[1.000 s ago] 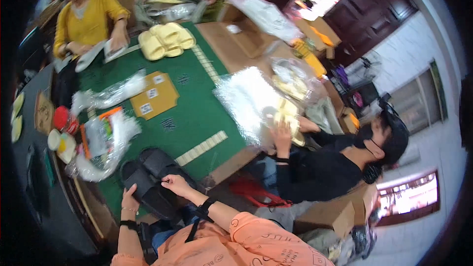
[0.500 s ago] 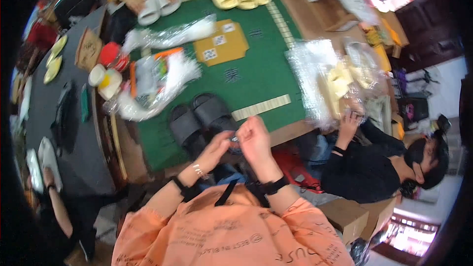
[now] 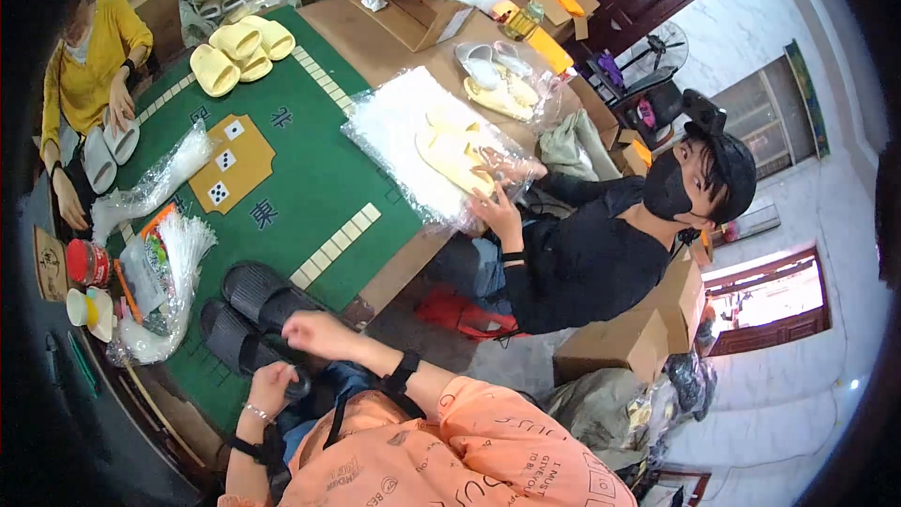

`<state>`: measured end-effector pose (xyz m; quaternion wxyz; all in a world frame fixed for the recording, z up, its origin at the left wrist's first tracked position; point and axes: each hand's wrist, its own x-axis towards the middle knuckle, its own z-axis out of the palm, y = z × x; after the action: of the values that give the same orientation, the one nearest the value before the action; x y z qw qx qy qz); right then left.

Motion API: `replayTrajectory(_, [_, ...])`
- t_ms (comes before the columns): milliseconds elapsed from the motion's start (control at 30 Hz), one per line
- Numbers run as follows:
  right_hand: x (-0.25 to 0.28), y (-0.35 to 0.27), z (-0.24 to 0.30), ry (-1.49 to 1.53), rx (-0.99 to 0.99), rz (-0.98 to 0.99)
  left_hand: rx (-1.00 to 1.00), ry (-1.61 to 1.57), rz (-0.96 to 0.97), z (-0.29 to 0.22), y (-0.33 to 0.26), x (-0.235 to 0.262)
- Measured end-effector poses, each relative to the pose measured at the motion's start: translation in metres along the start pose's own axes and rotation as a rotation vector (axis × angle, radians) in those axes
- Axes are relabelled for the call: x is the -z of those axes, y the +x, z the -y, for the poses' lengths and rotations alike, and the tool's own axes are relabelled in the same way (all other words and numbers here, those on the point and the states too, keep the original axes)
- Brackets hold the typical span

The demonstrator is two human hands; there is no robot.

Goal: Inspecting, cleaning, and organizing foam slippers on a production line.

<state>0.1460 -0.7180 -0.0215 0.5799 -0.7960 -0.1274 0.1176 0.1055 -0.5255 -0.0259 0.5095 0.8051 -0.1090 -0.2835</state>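
Note:
A pair of black slippers lies side by side on the green table mat at its near edge, in front of me. My right hand is closed in a loose fist over the near part of the slippers; whatever its fingers hold, if anything, is hidden. Lower down and to the left, my left hand has its fingers pinched together. Something small and dark shows at its fingertips, too unclear to name.
Left on the green mat are clear plastic bags, a red-lidded jar and grey slippers by a person in yellow. Yellow slippers lie at the back. At right, a masked person handles bagged yellow slippers.
The view has swung to the right, so the table sits further left in it. My hands have moved slightly apart. The person at right has their face turned this way.

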Motion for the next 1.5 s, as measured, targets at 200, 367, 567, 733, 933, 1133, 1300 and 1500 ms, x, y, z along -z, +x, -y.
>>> replayTrajectory(200, [-0.024,-0.010,-0.001,-0.034,-0.348,0.498,0.047,0.073,0.063,-0.006,0.004,0.001])
replayTrajectory(367, [-0.019,-0.009,-0.002,0.107,-0.391,0.658,-0.044,0.134,0.087,0.002,-0.002,0.003])
replayTrajectory(567, [-0.027,-0.009,-0.010,0.500,-0.643,0.605,0.002,0.171,0.045,0.007,-0.006,0.010])
replayTrajectory(733, [-0.067,0.002,-0.030,0.555,-0.865,0.277,-0.033,0.375,-0.787,0.040,0.013,0.056])
replayTrajectory(933, [-0.111,0.017,-0.041,0.576,-0.954,0.036,0.356,0.067,-0.697,0.086,0.045,0.079])
replayTrajectory(1133, [-0.167,0.025,-0.047,0.352,-0.716,-0.245,0.523,0.006,-0.555,0.085,0.056,0.088])
replayTrajectory(1300, [-0.185,0.040,-0.055,-0.061,-0.511,-0.288,0.776,0.259,-0.392,0.076,0.064,0.093])
replayTrajectory(1500, [-0.180,0.043,-0.051,-0.083,-0.451,-0.315,0.158,0.457,-0.471,0.120,0.073,0.104])
